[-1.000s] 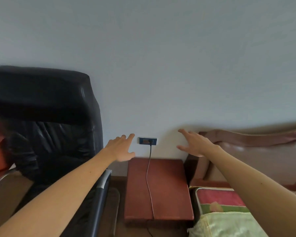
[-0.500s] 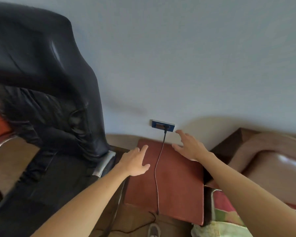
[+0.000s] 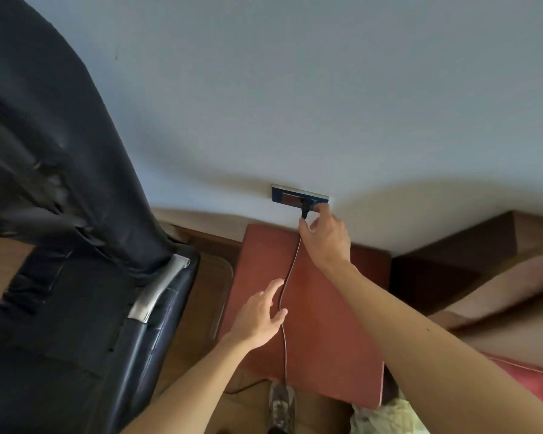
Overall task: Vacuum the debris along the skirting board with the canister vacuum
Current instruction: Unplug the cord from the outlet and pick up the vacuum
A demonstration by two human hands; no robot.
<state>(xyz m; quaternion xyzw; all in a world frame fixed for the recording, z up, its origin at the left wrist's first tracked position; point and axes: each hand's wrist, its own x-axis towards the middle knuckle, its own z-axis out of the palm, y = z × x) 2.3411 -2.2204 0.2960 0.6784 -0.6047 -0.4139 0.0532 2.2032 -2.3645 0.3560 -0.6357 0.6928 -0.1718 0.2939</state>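
Note:
A dark power plug [image 3: 304,209] sits in a blue wall socket [image 3: 287,197] low on the white wall. Its thin cord [image 3: 284,308] runs down across a red-brown low table [image 3: 333,339]. My right hand [image 3: 328,238] is at the socket, thumb and fingers pinched on the cord just under the plug. My left hand [image 3: 259,317] hovers open over the table, fingers spread beside the cord, holding nothing. A brown skirting board [image 3: 207,234] shows left of the table. The canister vacuum is out of view.
A black leather chair [image 3: 60,245] with a metal armrest fills the left side, close to the table. A dark brown bed frame [image 3: 452,267] and bedding [image 3: 386,418] lie on the right. A shoe [image 3: 281,405] stands on the wooden floor below the table.
The view has dropped and closed in on the socket. My right hand moved up from the table to the plug and pinched the cord. My left hand drew back toward me beside the cord.

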